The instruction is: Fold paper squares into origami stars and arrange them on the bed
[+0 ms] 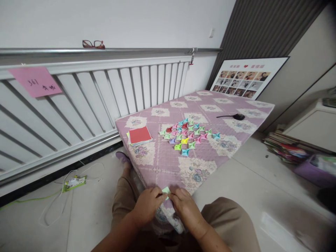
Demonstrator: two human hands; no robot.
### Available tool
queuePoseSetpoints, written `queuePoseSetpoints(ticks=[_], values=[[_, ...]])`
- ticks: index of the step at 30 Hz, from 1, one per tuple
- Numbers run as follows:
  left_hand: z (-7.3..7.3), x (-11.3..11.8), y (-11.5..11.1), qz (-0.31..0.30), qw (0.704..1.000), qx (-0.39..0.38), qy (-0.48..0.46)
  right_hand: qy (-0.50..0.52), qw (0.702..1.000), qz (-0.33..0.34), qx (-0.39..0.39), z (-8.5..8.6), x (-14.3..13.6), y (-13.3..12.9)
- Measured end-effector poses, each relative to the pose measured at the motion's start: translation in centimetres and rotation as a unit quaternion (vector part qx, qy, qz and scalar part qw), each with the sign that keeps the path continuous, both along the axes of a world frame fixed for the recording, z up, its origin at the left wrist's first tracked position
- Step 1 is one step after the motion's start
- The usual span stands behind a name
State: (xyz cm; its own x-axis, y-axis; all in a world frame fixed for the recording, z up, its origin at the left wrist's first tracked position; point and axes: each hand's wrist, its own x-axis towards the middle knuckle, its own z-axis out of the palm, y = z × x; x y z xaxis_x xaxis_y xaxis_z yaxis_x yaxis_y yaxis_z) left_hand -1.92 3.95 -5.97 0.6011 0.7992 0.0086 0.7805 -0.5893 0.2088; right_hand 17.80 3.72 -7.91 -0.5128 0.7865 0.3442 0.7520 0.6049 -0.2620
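A small piece of light green paper lies at the near corner of the table, between my two hands. My left hand has its fingers closed on the paper's left side. From the right, my right hand presses its fingers on the other side of it. Farther up the cloth, several small folded paper pieces in green, pink, blue, yellow and red stand in slanting rows. To their left rests a stack of square paper with a red sheet on top.
The table has a purple flowered cloth. A black object with a thin handle lies toward its right. A white radiator runs along the left. A power strip with cables is on the floor.
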Motion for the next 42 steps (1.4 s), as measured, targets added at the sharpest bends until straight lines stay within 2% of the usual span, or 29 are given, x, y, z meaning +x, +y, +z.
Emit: queuePoseSetpoints(ticks=[3, 6, 11, 14, 17, 21, 24, 31, 42], values=[[-0.3, 0.1, -0.9, 0.009, 0.999, 0.027, 0.046, 0.018, 1.000, -0.005, -0.012, 0.6, -0.1, -0.2], [-0.3, 0.4, -1.6, 0.011, 0.994, 0.057, 0.091, 0.053, 0.997, -0.013, -0.062, 1.5, -0.3, 0.1], [0.1, 0.4, -1.6, -0.007, 0.991, 0.072, 0.114, 0.079, 0.983, -0.107, -0.128, 2.9, -1.3, 1.3], [0.3, 0.4, -1.3, 0.003, 0.995, 0.041, 0.087, 0.052, 0.978, -0.142, -0.143, 3.4, -1.7, 1.8], [0.9, 0.6, -0.8, 0.047, 0.998, -0.027, 0.023, 0.051, 0.976, -0.132, -0.166, 3.5, -1.7, 2.2], [2.2, 1.2, 0.5, 0.126, 0.983, -0.104, -0.080, 0.051, 0.976, -0.121, -0.173, 3.3, -1.4, 2.3], [2.4, 1.5, 1.8, 0.166, 0.974, -0.127, -0.092, 0.053, 0.976, -0.124, -0.174, 3.2, -1.3, 2.3], [2.0, 1.8, 3.5, 0.150, 0.973, -0.143, -0.099, 0.071, 0.975, -0.111, -0.180, 3.0, -1.1, 2.2], [2.0, 1.8, 2.3, 0.153, 0.964, -0.141, -0.163, 0.105, 0.973, -0.096, -0.180, 3.1, -0.9, 1.7]])
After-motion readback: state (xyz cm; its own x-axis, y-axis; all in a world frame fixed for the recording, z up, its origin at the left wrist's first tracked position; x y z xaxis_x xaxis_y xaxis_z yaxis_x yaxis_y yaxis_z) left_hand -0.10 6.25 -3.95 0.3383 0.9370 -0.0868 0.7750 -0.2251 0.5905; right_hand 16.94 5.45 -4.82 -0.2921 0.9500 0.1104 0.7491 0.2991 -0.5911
